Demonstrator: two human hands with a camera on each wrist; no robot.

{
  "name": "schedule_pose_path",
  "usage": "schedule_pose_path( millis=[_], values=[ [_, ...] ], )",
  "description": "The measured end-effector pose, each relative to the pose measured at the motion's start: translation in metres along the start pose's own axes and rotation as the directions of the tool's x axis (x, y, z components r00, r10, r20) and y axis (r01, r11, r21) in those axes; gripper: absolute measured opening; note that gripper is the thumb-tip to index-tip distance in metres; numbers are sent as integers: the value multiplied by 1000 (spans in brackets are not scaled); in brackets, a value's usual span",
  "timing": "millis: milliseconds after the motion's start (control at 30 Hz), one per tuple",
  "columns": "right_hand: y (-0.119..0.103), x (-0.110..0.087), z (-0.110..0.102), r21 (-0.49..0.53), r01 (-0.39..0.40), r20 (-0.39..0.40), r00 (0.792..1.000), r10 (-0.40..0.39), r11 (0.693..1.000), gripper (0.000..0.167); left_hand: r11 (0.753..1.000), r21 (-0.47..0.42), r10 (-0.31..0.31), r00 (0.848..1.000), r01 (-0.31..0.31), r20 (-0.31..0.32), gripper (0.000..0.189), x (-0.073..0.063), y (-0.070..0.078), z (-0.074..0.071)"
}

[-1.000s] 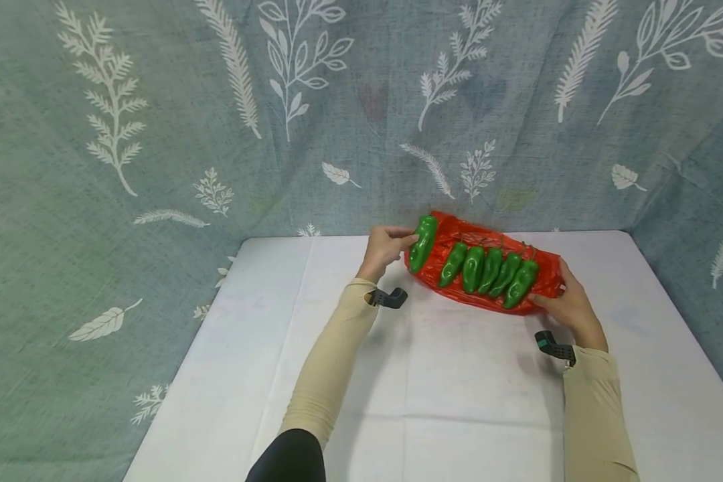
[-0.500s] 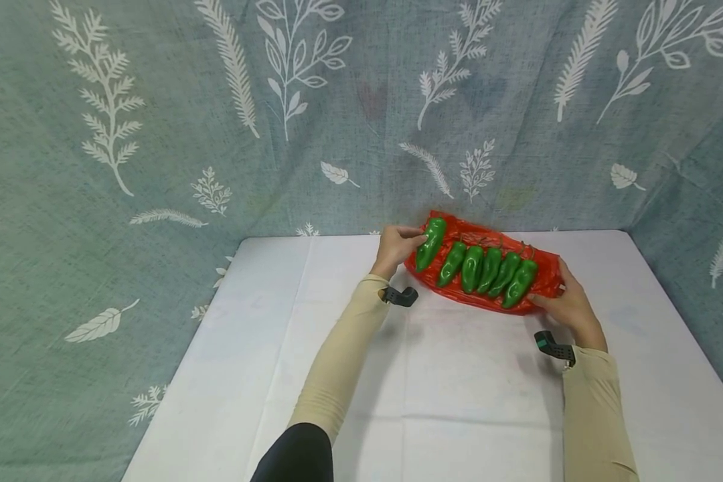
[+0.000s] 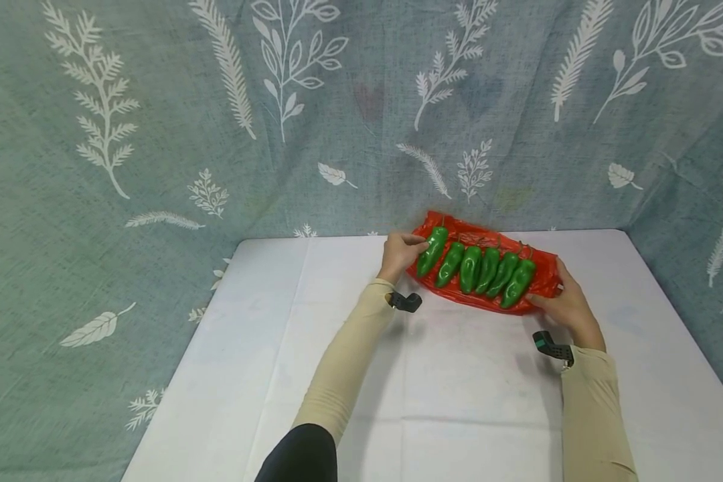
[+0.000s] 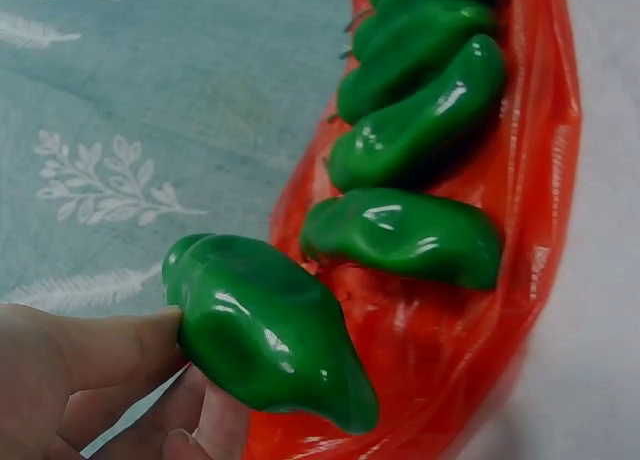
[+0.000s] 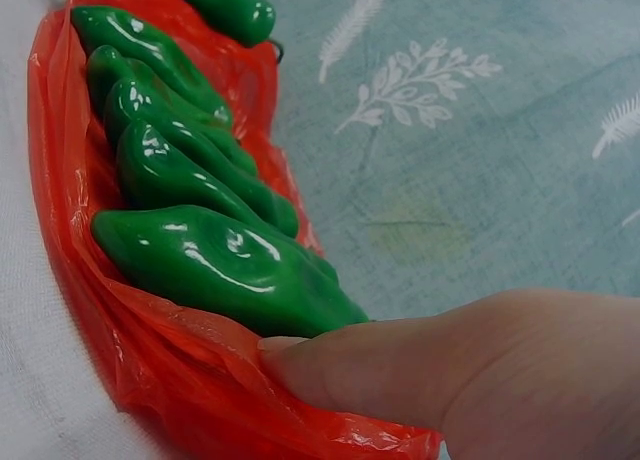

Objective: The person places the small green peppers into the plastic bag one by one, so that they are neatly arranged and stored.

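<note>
Several glossy green peppers [image 3: 470, 269] lie side by side on a red plastic bag [image 3: 482, 302] near the table's far edge. My left hand [image 3: 399, 256] pinches the leftmost green pepper [image 4: 270, 330] near its stem end, over the bag's left end. Thumb and fingertips meet that pepper's side in the left wrist view; whether it touches the bag I cannot tell. At the opposite end, my right hand [image 3: 569, 308] grips the bag's edge, its thumb [image 5: 340, 372] lying on the red plastic beside the rightmost pepper [image 5: 225, 265]. The other right fingers are mostly hidden.
A white cloth [image 3: 470, 381] covers the table. Behind it hangs a grey-green curtain [image 3: 361, 134] with white leaf prints, close to the bag's far side. Both wrists carry small black cameras.
My left hand has moved a little right and toward me, bringing the pinched pepper closer to the row on the bag. The right hand holds its place at the bag's edge.
</note>
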State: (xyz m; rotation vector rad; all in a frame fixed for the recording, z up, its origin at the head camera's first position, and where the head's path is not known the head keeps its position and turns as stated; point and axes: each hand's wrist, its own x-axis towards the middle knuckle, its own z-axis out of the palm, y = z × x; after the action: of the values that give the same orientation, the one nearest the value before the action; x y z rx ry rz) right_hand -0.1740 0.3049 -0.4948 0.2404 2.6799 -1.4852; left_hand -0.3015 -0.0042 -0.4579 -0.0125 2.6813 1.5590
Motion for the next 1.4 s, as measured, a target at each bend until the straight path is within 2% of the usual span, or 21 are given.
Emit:
schedule_pose_path(
  millis=[367, 767, 1400],
  values=[
    [2, 0, 0, 21, 21, 6, 1000, -21, 1000, 106, 999, 52, 10, 999, -9, -31, 18, 0, -6, 10],
    [0, 0, 0, 7, -15, 8, 1000, 15, 1000, 106, 994, 98, -33, 998, 39, -58, 18, 6, -11, 19],
    [0, -1, 0, 17, -3, 2, 1000, 3, 1000, 106, 982, 186, -31, 996, 45, -80, 17, 9, -16, 30]
  ],
)
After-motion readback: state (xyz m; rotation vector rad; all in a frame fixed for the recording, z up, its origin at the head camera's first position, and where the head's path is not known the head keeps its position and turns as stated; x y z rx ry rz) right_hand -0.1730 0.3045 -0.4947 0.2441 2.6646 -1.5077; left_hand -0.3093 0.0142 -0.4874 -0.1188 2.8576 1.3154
